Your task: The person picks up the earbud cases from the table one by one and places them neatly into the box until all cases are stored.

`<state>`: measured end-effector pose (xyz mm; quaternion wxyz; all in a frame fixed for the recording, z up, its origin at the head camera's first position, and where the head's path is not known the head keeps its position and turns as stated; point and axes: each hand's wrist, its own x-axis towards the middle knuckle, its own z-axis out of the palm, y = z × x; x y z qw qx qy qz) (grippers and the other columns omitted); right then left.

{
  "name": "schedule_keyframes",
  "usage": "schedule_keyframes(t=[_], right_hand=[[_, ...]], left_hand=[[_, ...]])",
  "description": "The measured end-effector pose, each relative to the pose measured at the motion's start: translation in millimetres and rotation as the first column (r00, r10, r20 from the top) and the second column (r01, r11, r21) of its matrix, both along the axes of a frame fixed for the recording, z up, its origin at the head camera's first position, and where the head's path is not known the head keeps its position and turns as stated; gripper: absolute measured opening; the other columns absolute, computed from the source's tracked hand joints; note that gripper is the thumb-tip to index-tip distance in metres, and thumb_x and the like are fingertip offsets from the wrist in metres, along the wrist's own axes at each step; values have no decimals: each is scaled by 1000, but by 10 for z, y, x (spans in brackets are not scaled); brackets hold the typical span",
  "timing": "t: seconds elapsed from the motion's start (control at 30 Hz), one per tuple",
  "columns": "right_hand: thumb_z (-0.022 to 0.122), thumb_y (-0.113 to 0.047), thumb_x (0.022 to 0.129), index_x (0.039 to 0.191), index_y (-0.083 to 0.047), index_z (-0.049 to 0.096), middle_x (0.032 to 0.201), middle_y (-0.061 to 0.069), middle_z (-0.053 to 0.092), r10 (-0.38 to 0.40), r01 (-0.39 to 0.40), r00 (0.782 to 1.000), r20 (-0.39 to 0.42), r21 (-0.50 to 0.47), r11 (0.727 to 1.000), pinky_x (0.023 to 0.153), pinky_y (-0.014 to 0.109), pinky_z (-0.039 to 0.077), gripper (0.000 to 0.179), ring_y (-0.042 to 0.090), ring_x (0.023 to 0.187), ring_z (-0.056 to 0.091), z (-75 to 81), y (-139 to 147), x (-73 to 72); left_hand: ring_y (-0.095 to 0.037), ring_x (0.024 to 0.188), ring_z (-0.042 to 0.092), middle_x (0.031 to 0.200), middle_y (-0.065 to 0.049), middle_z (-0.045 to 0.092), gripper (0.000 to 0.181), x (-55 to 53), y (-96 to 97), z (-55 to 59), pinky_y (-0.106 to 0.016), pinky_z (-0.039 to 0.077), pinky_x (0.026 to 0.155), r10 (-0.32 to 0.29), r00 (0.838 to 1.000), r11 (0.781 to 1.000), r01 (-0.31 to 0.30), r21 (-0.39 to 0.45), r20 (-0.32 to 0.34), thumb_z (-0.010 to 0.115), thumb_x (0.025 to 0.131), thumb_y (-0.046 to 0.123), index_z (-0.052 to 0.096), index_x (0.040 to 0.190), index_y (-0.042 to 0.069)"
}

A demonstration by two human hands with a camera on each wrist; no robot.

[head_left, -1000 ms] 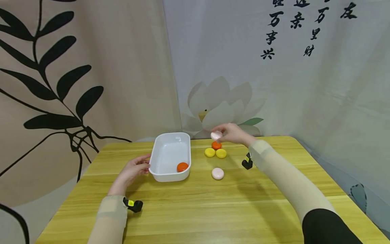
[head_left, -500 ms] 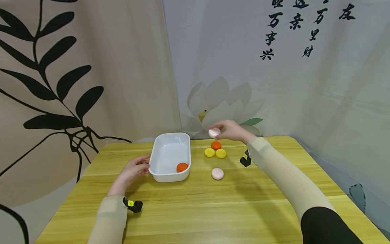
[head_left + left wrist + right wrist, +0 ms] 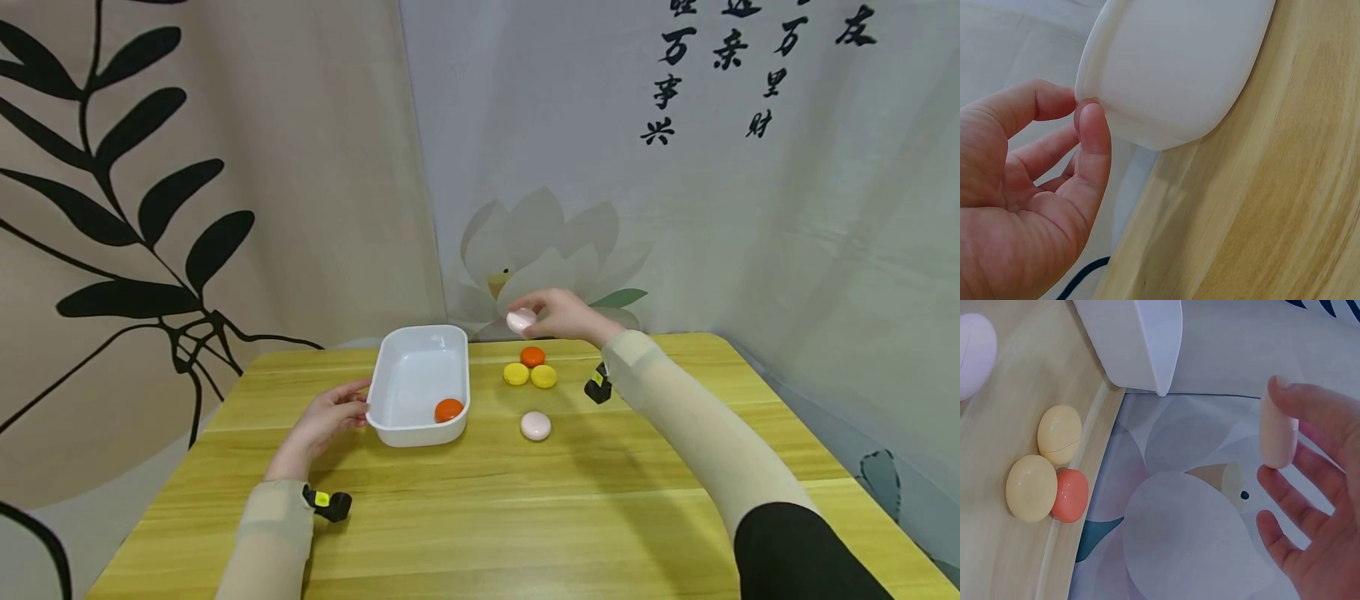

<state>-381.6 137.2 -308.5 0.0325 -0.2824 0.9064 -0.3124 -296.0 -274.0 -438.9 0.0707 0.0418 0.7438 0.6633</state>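
My right hand (image 3: 566,315) pinches a pale pink rounded disc (image 3: 521,321) between thumb and fingers, raised behind the small group of discs. In the right wrist view the held disc (image 3: 1279,430) stands on edge, looking smooth and glossy. At the left, my left hand (image 3: 330,417) holds the rim of a white rectangular dish (image 3: 416,435); the left wrist view has thumb and forefinger pinching the dish's (image 3: 1179,69) edge. One orange disc (image 3: 448,410) lies inside the dish, at its near right corner.
Right of the dish, two yellow discs (image 3: 516,374) and an orange disc (image 3: 532,357) lie close together on the wooden table (image 3: 465,517). Nearer lies another pale pink disc (image 3: 536,426). A printed cloth (image 3: 337,167) hangs behind the table's far edge.
My right hand has moved slightly up and to the left with the pink disc, away from the group of discs. The left hand and the dish have stayed in place.
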Motion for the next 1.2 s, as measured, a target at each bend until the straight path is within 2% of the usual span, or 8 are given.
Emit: schedule_keyframes(t=[0.23,0.6,1.0,1.2], right_hand=[[78,-18,81,126,-17,66,118,4,63,2,-2,1000,-11,8,1000,81,38,49,47,23,97,58,23,-83,5],[76,-12,82,128,-11,64,118,5,63,16,-16,1000,-14,-6,1000,81,37,50,48,26,99,57,68,-204,26],[76,-13,83,124,-16,67,116,2,63,25,-25,999,-26,-7,1000,80,35,50,42,23,96,56,76,-318,-12],[76,-13,82,125,-14,66,114,3,63,32,-32,999,-25,-2,999,80,36,49,43,22,94,56,97,-378,-19]], left_hand=[[-13,81,60,119,-28,50,56,6,-8,8,-26,54,74,2,1000,1000,-2,-5,5,55,94,-4,34,145,-8],[-13,81,60,121,-29,49,56,8,-22,19,-29,54,77,-10,1000,1000,10,-9,9,56,94,-2,33,146,-8],[-14,81,60,121,-28,50,55,-20,-42,-13,-28,55,75,-3,1000,1000,3,1,9,55,95,-2,34,145,-7],[-14,81,60,122,-29,49,55,-13,-34,-2,-29,55,76,-2,1000,1000,2,-9,9,54,95,-3,34,146,-7]])
